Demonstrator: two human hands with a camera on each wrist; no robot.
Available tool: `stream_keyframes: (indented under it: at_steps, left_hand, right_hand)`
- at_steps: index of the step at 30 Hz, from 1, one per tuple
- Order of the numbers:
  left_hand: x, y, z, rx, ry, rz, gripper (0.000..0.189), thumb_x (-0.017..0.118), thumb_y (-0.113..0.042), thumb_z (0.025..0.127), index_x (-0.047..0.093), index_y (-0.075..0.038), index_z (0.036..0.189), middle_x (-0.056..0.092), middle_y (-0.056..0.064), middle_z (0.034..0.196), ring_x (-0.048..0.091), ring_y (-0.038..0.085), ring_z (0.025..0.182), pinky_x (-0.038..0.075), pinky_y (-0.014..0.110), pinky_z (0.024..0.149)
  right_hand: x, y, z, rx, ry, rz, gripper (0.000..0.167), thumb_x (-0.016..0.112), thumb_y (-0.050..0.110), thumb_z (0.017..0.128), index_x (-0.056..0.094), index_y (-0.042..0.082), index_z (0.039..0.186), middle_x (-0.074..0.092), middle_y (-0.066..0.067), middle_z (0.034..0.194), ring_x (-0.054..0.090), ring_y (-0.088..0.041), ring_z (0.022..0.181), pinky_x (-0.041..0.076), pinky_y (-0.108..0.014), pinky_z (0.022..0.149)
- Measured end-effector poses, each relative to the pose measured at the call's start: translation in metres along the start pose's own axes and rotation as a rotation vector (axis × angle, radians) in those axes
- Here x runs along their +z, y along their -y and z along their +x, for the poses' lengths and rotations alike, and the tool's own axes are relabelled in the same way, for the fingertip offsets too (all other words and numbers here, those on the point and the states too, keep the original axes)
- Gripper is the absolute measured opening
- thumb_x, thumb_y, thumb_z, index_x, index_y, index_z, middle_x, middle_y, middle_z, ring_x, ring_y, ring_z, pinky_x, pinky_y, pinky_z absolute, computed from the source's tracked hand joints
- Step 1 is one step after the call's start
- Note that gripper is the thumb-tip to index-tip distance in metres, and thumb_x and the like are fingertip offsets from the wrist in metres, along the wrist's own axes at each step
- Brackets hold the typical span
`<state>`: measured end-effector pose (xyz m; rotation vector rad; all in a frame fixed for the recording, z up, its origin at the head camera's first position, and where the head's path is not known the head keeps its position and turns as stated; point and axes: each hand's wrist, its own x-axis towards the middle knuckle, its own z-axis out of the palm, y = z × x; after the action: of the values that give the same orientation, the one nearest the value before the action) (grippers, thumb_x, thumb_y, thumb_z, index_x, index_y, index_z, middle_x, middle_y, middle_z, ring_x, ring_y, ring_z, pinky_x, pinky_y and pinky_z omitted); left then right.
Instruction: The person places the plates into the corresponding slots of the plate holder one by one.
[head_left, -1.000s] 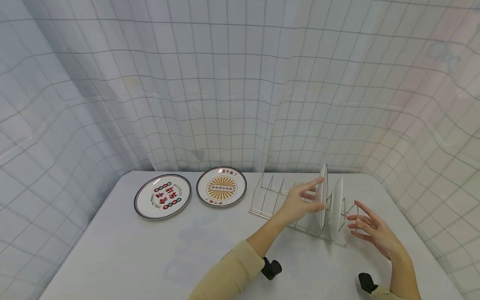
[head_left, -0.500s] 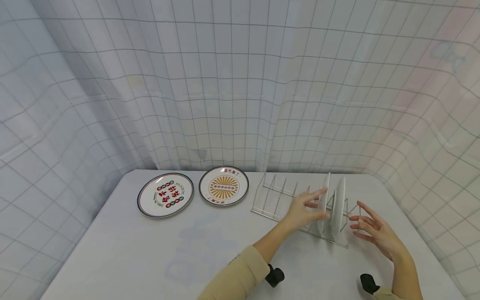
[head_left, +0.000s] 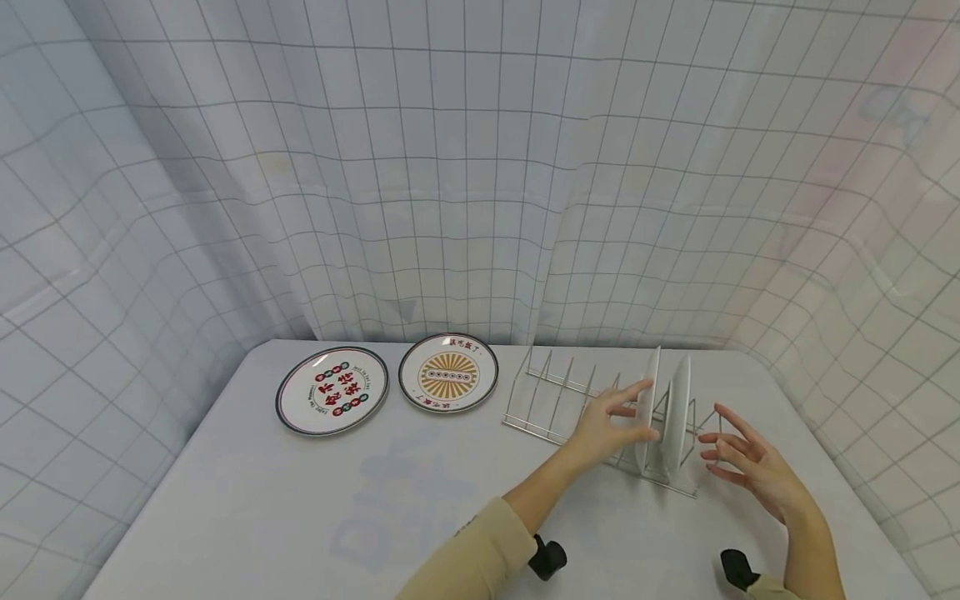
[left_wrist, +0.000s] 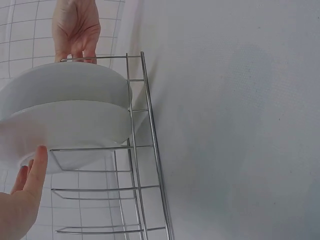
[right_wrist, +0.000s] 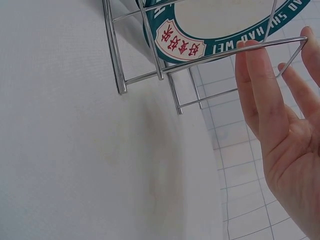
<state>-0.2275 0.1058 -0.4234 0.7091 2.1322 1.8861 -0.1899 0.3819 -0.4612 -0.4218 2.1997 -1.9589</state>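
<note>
Two white plates stand on edge in a wire dish rack (head_left: 558,392): a left plate (head_left: 649,408) and a right plate (head_left: 677,417). My left hand (head_left: 603,425) reaches over the rack, its extended fingertips against the left plate's pale underside. In the left wrist view, one straight finger (left_wrist: 37,165) touches that underside. Beside the rack's right end is my right hand (head_left: 757,475), its fingers loosely bent. In the right wrist view, fingertips of the right hand (right_wrist: 285,100) meet the rack's end wire (right_wrist: 225,55); behind it shows a plate with a green lettered rim (right_wrist: 225,44).
A plate with red characters (head_left: 332,390) and a plate with an orange sunburst (head_left: 448,372) lie flat at the back left of the white table (head_left: 337,508). A checked curtain (head_left: 420,208) hangs around the table. Black wrist-worn cameras (head_left: 547,560) sit near both wrists.
Between one second and half a second ago, the left plate came down into the rack with my left hand. Since then the hands and plates look still. My right hand stays beside the rack throughout.
</note>
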Motion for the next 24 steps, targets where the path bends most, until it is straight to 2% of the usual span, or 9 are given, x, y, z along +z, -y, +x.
stream_keyframes:
  at_steps: [4, 8, 11, 15, 19, 22, 24]
  left_hand:
    - [-0.009, -0.001, -0.007, -0.002, -0.009, -0.076, 0.064, 0.072, -0.020, 0.078, 0.045, -0.040, 0.133, 0.039, -0.002, 0.138, 0.049, 0.011, 0.113, 0.048, 0.020, 0.081]
    - [-0.030, -0.001, -0.016, 0.063, -0.044, -0.128, 0.065, 0.071, -0.013, 0.080, 0.044, -0.030, 0.136, 0.045, 0.000, 0.132, 0.048, 0.018, 0.115, 0.048, 0.019, 0.084]
    - [-0.053, -0.008, -0.029, 0.117, -0.072, -0.124, 0.065, 0.068, -0.005, 0.081, 0.041, -0.017, 0.138, 0.045, 0.009, 0.130, 0.045, 0.030, 0.118, 0.047, 0.031, 0.092]
    - [-0.086, -0.015, -0.049, 0.179, -0.134, -0.097, 0.064, 0.064, 0.004, 0.081, 0.037, -0.001, 0.138, 0.042, 0.024, 0.128, 0.041, 0.041, 0.117, 0.043, 0.050, 0.094]
    - [-0.120, -0.006, -0.067, 0.219, -0.269, -0.094, 0.063, 0.063, 0.009, 0.079, 0.035, 0.006, 0.136, 0.040, 0.030, 0.126, 0.042, 0.045, 0.114, 0.041, 0.054, 0.093]
    - [-0.145, 0.003, -0.081, 0.194, -0.400, -0.105, 0.065, 0.063, 0.011, 0.078, 0.035, 0.006, 0.136, 0.040, 0.032, 0.126, 0.042, 0.047, 0.113, 0.040, 0.054, 0.094]
    - [-0.165, 0.014, -0.089, 0.164, -0.481, -0.100, 0.066, 0.064, 0.011, 0.078, 0.035, 0.002, 0.137, 0.042, 0.029, 0.126, 0.044, 0.041, 0.112, 0.044, 0.043, 0.095]
  right_hand:
    - [0.000, 0.001, 0.000, -0.001, 0.003, 0.013, 0.058, 0.036, 0.004, 0.098, 0.013, 0.023, 0.148, 0.059, 0.009, 0.113, 0.059, -0.006, 0.097, 0.051, -0.023, 0.081]
    - [0.001, 0.001, 0.000, -0.004, 0.010, 0.020, 0.058, 0.036, 0.003, 0.098, 0.013, 0.023, 0.148, 0.059, 0.008, 0.113, 0.059, -0.006, 0.097, 0.051, -0.023, 0.082]
    - [0.000, 0.001, 0.000, -0.005, 0.015, 0.013, 0.058, 0.035, 0.003, 0.098, 0.012, 0.023, 0.148, 0.058, 0.008, 0.114, 0.058, -0.006, 0.098, 0.051, -0.023, 0.083]
    - [-0.001, 0.001, -0.001, -0.006, 0.021, 0.011, 0.058, 0.034, 0.003, 0.099, 0.011, 0.024, 0.148, 0.057, 0.009, 0.115, 0.058, -0.007, 0.099, 0.051, -0.023, 0.083]
    - [-0.001, 0.001, -0.001, -0.007, 0.024, 0.011, 0.058, 0.034, 0.003, 0.099, 0.010, 0.024, 0.148, 0.057, 0.008, 0.116, 0.058, -0.007, 0.099, 0.051, -0.023, 0.083]
    - [0.000, 0.002, -0.001, -0.005, 0.023, 0.013, 0.058, 0.033, 0.003, 0.099, 0.010, 0.024, 0.148, 0.057, 0.008, 0.116, 0.058, -0.007, 0.099, 0.051, -0.023, 0.083]
    - [0.000, 0.002, -0.002, -0.007, 0.022, 0.016, 0.058, 0.033, 0.003, 0.099, 0.011, 0.024, 0.148, 0.057, 0.008, 0.115, 0.058, -0.007, 0.099, 0.051, -0.023, 0.083]
